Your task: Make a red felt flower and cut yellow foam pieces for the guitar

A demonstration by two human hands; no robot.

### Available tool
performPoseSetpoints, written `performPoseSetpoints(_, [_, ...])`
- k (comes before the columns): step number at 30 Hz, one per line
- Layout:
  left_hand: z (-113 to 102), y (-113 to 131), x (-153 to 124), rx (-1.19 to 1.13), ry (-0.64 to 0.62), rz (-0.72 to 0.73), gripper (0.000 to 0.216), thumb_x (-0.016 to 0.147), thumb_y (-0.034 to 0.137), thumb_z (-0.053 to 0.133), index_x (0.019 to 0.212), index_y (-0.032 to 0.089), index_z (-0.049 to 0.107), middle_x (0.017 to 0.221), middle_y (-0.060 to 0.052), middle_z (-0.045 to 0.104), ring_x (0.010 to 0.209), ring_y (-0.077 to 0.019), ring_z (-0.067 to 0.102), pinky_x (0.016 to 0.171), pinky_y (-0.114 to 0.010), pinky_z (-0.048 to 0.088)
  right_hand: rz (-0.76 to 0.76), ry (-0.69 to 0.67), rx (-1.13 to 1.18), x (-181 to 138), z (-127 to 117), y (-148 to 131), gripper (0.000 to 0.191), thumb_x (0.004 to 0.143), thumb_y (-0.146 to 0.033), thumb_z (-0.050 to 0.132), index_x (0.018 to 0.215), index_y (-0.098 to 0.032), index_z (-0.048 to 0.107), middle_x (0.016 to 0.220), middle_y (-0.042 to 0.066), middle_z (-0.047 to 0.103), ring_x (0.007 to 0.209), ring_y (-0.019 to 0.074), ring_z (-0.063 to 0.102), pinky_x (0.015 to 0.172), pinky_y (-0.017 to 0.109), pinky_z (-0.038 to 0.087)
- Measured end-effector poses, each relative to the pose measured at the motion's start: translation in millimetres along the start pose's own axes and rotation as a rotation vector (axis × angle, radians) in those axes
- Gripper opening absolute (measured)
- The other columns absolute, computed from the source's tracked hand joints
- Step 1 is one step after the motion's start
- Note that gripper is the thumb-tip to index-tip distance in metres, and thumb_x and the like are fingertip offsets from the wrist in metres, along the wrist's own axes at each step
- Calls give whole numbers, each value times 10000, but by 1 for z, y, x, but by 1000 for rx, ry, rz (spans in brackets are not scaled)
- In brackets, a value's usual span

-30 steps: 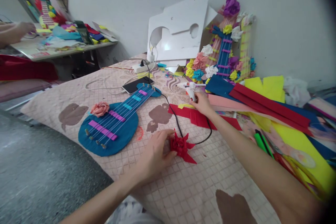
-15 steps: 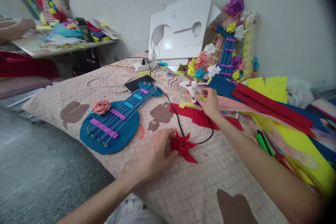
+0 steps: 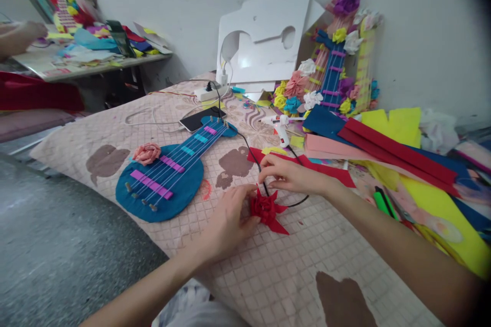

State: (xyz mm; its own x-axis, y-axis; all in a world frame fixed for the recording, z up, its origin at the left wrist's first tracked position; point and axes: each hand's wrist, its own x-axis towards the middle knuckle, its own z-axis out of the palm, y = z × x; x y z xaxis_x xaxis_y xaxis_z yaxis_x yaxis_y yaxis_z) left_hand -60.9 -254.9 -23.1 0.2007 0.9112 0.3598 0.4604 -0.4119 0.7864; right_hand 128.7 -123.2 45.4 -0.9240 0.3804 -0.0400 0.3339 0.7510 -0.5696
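We list: one red flower (image 3: 266,208), petals formed, on the tablecloth (image 3: 307,250), its edge held in the left hand (image 3: 230,222); right hand (image 3: 293,176) beside it, fingers curled (contents, we cannot tell); blue guitar (image 3: 186,184), strung, bearing one pink rose (image 3: 146,154).

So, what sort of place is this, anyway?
Probably a craft workshop or art room: the left hand holds a red flower, a white glue gun sits on the covered table, and flower-trimmed guitar shapes stand by the wall.
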Motion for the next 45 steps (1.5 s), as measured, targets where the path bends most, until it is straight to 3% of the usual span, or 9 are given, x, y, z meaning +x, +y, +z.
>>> performPoseSetpoints(9, [-2, 3, 2, -11, -8, -14, 488, 740, 94, 639, 1176, 222, 462, 1103, -77, 605, 1022, -234, 570, 888, -440, 470, -28, -57, 125, 4, 0, -1, 115, 867, -157, 546, 806, -194, 637, 996, 34, 489, 899, 144, 536, 758, 279, 450])
performPoseSetpoints(12, [-3, 4, 2, -10, -8, -14, 492, 730, 88, 639, 1173, 213, 464, 1091, -79, 610, 1012, -233, 573, 882, -437, 472, 43, 8, 319, -1, -5, -12, 84, 868, -207, 576, 789, -180, 584, 1036, 51, 549, 890, 139, 553, 740, 275, 451])
performPoseSetpoints(15, [-3, 5, 1, 2, -1, -5, 494, 727, 83, 631, 1172, 214, 460, 1085, -81, 611, 1006, -237, 576, 873, -438, 474, 130, -5, 651, -9, -9, -24, 129, 889, -277, 563, 820, -186, 502, 1069, 72, 624, 702, 96, 576, 632, 258, 456])
performPoseSetpoints(22, [-3, 5, 1, 3, -9, -22, 516, 731, 78, 632, 1193, 218, 449, 1111, -86, 605, 1022, -230, 578, 884, -424, 475, 67, 12, 913, -28, 0, -29, 144, 912, -308, 560, 855, -203, 479, 707, 8, 677, 891, 164, 637, 886, 399, 445])
performPoseSetpoints(26, [-3, 6, 1, 3, -12, -30, 522, 727, 66, 632, 1196, 205, 450, 1108, -89, 603, 1029, -229, 576, 889, -418, 477, 107, 7, 1000, -38, 8, -35, 162, 916, -323, 553, 855, -210, 453, 593, -61, 551, 597, 111, 583, 675, 305, 484])
performPoseSetpoints(29, [-3, 6, 0, 5, -5, -29, 526, 729, 61, 629, 1201, 202, 445, 1107, -86, 602, 1033, -224, 574, 895, -414, 476, 224, 7, 809, -46, 9, -50, 142, 924, -329, 527, 860, -216, 469, 627, -59, 490, 520, 83, 476, 498, 218, 382])
performPoseSetpoints(36, [-1, 3, 0, 9, -13, -42, 524, 739, 93, 649, 1211, 208, 452, 1140, -101, 592, 1065, -241, 564, 921, -443, 466, 342, 59, 100, -78, 2, -70, 133, 940, -303, 446, 836, -250, 510, 687, -12, 543, 585, 134, 491, 520, 263, 358])
performPoseSetpoints(40, [-1, 1, -1, 6, -12, -33, 528, 744, 108, 651, 1223, 207, 451, 1150, -106, 589, 1073, -242, 561, 933, -455, 459, 420, 265, -51, -104, -10, -47, 172, 926, -377, 438, 834, -257, 521, 663, 1, 560, 583, 159, 528, 537, 287, 385])
performPoseSetpoints(45, [-1, -1, -1, 11, -10, -21, 546, 737, 109, 662, 1225, 218, 443, 1125, -85, 598, 1048, -226, 570, 915, -430, 466, 677, 649, -295, -124, -23, -13, 173, 873, -421, 491, 840, -258, 542, 702, 22, 633, 605, 204, 573, 576, 326, 403])
